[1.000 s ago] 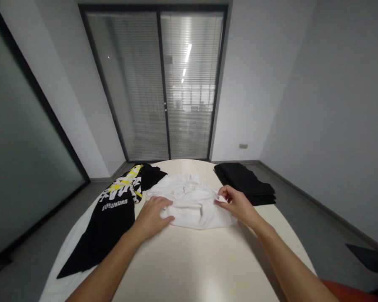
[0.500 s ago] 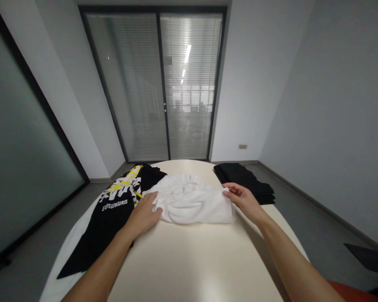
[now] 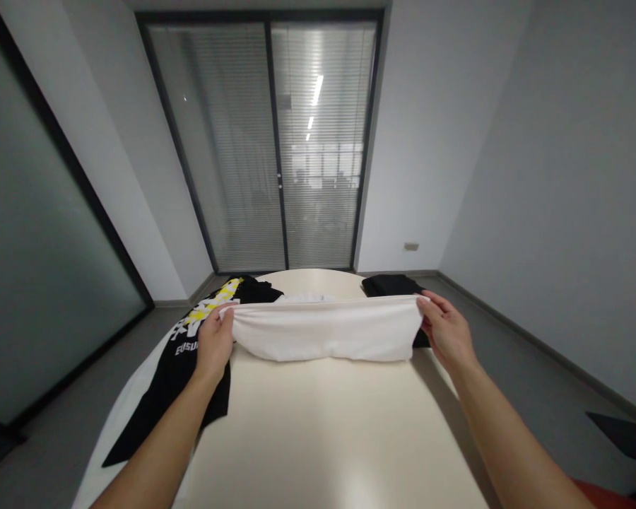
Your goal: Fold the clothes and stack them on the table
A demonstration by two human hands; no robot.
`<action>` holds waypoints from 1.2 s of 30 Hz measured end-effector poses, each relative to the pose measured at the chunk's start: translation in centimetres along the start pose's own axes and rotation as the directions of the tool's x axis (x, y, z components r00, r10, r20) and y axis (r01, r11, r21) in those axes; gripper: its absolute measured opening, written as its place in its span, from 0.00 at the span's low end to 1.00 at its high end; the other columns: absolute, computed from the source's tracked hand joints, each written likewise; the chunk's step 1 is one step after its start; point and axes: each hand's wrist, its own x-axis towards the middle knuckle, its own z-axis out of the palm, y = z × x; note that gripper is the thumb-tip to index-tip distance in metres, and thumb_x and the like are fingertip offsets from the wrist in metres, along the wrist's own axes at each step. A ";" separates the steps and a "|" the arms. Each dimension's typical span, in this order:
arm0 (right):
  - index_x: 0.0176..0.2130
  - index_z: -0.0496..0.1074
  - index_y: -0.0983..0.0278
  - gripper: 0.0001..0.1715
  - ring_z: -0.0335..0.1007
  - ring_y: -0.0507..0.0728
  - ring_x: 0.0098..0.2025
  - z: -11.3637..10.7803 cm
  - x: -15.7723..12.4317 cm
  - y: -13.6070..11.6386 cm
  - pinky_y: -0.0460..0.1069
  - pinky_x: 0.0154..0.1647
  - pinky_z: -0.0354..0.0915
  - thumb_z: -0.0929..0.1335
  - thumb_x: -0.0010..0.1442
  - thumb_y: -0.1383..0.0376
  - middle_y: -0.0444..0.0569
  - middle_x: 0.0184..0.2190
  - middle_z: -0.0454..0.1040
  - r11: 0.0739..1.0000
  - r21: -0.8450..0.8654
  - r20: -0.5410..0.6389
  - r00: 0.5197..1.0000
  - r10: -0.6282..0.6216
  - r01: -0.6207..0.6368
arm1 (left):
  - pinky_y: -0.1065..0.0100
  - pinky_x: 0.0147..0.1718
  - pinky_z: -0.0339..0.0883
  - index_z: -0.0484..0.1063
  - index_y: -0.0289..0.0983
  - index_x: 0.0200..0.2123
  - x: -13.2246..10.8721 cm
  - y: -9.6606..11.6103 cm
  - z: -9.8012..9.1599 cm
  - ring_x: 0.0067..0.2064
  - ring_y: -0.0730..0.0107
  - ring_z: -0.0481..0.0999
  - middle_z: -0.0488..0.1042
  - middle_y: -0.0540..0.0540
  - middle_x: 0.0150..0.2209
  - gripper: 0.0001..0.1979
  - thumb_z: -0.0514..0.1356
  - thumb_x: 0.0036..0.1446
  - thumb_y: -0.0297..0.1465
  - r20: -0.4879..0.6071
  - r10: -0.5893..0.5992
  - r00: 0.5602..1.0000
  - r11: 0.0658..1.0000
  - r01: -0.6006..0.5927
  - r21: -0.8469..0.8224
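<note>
A white garment (image 3: pixel 326 331), perhaps a T-shirt, is stretched sideways between my two hands, its upper edge pulled nearly straight. My left hand (image 3: pixel 215 339) pinches its left corner, in front of the black printed shirt. At the opposite corner my right hand (image 3: pixel 445 326) grips the cloth between thumb and fingers, beside the black folded stack. The lower part of the cloth hangs in soft folds just over the table. Behind the raised edge, a little more white fabric shows on the tabletop.
A black T-shirt (image 3: pixel 159 403) with white and yellow print lies along the table's left side, over white cloth (image 3: pixel 103 442). Folded black clothes (image 3: pixel 389 285) are piled at the back right. The pale table (image 3: pixel 328 431) has a rounded far edge, with glass doors (image 3: pixel 318 212) beyond.
My left hand went from lying on the white garment to gripping its corner. Both hands moved apart, lifting the near edge and pulling it taut.
</note>
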 end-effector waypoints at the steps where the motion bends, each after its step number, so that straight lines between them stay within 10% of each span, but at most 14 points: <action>1: 0.45 0.72 0.59 0.31 0.75 0.56 0.33 -0.2 0.1 0.0 0.49 0.31 0.73 0.78 0.45 0.50 0.48 0.36 0.78 1.000 0.011 -0.016 1.000 -0.003 0.003 | 0.62 0.47 0.69 0.74 0.36 0.48 0.0 0.1 0.0 0.45 0.59 0.77 0.79 0.42 0.44 0.23 0.59 0.57 0.46 -0.013 -0.023 1.000 0.997 0.022 -0.070; 14: 0.42 0.68 0.57 0.28 0.68 0.52 0.27 -0.8 0.2 -0.8 0.47 0.28 0.66 0.74 0.49 0.45 0.42 0.28 0.72 0.999 -0.047 0.133 0.991 0.003 0.004 | 0.70 0.34 0.66 0.75 0.36 0.37 -0.5 1.6 -0.1 0.34 0.67 0.74 0.76 0.48 0.33 0.19 0.66 0.49 0.44 0.118 -0.025 0.993 0.954 0.059 -0.295; 17: 0.40 0.68 0.58 0.27 0.65 0.52 0.25 -1.6 -0.2 -1.6 0.47 0.26 0.62 0.74 0.49 0.45 0.43 0.27 0.70 0.993 -0.110 0.272 0.959 0.075 -0.047 | 0.72 0.24 0.59 0.73 0.37 0.29 -0.7 1.8 -0.7 0.26 0.72 0.68 0.71 0.51 0.25 0.14 0.66 0.47 0.42 0.295 -0.048 0.954 0.932 0.150 -0.331; 22: 0.31 0.66 0.62 0.26 0.59 0.50 0.23 -2.8 -1.0 -2.0 0.45 0.24 0.54 0.75 0.45 0.46 0.42 0.24 0.66 0.938 -0.299 0.597 0.732 0.327 -0.175 | 0.72 0.24 0.57 0.75 0.37 0.27 -1.5 3.3 -1.7 0.26 0.70 0.68 0.71 0.49 0.24 0.16 0.66 0.46 0.45 0.792 -0.175 0.585 0.963 0.270 0.013; 27: 0.28 0.68 0.64 0.27 0.54 0.48 0.22 -2.7 -1.5 -2.4 0.44 0.23 0.47 0.76 0.42 0.47 0.42 0.21 0.66 0.874 -0.459 0.741 0.473 0.476 -0.161 | 0.70 0.32 0.63 0.77 0.38 0.28 -2.3 5.0 -1.7 0.32 0.65 0.74 0.78 0.48 0.27 0.15 0.64 0.50 0.45 0.944 -0.262 0.199 0.958 0.172 0.230; 36: 0.29 0.72 0.65 0.24 0.44 0.46 0.17 -2.9 -1.2 -2.5 0.43 0.20 0.44 0.74 0.48 0.47 0.36 0.14 0.57 0.890 -0.405 0.792 0.405 0.457 -0.212 | 0.68 0.41 0.65 0.76 0.39 0.26 -1.9 4.5 -2.3 0.41 0.58 0.80 0.83 0.46 0.34 0.11 0.64 0.50 0.41 0.951 -0.287 0.118 0.946 0.195 0.261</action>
